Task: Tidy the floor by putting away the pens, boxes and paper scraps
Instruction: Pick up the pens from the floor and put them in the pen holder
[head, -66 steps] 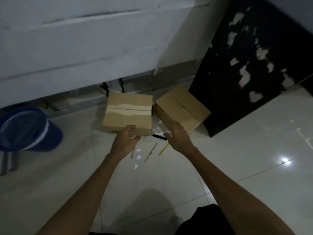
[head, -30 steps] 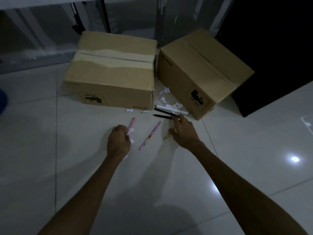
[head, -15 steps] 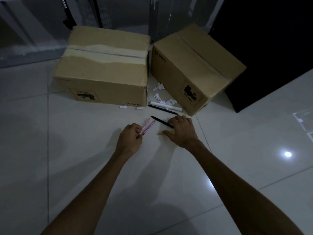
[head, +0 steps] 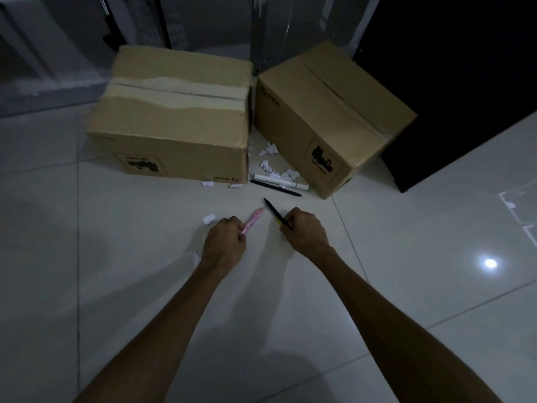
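Observation:
My left hand grips pink pens just above the white tiled floor. Close beside it, my right hand holds a black pen together with a yellow one, tips pointing away from me. Beyond the hands a white marker and another black pen lie on the floor between two taped cardboard boxes, the left box and the right box. Paper scraps are scattered in the gap between the boxes, and one scrap lies just left of my left hand.
Behind the boxes stand metal legs and grey panels. A black panel rises at the right, touching the right box. Small scraps lie along the left box's front edge. White tiled floor spreads around me.
Both hands have lifted off the floor with their pens; the right hand now holds the black and yellow pens it was pressing down. A scrap shows left of the left hand.

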